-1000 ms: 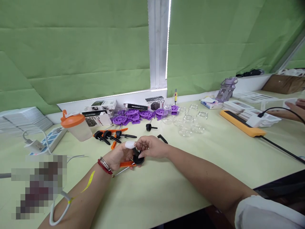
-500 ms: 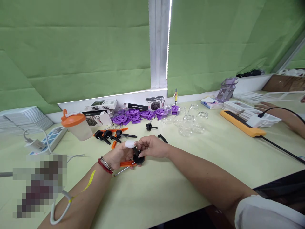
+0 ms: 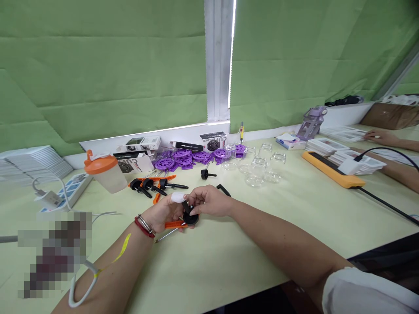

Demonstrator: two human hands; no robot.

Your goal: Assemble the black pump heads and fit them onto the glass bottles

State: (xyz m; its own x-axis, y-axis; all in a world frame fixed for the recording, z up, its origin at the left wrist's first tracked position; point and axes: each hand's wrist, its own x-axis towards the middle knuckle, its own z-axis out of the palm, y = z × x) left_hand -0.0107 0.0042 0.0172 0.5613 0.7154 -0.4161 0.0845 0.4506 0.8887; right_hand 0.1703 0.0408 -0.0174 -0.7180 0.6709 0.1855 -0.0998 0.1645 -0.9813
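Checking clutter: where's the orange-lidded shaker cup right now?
Head view, left of centre on the table: the orange-lidded shaker cup stands between the power strip and the black-and-white boxes.

Your left hand [image 3: 163,213] and right hand [image 3: 209,201] pinch a small black part [image 3: 190,216], apparently over an orange-handled screwdriver [image 3: 173,225].

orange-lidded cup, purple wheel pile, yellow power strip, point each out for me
orange-lidded cup [image 3: 105,173], head view, on its translucent body below the lid
purple wheel pile [image 3: 193,158], head view, on a wheel mid-pile
yellow power strip [image 3: 329,171], head view, on its top face
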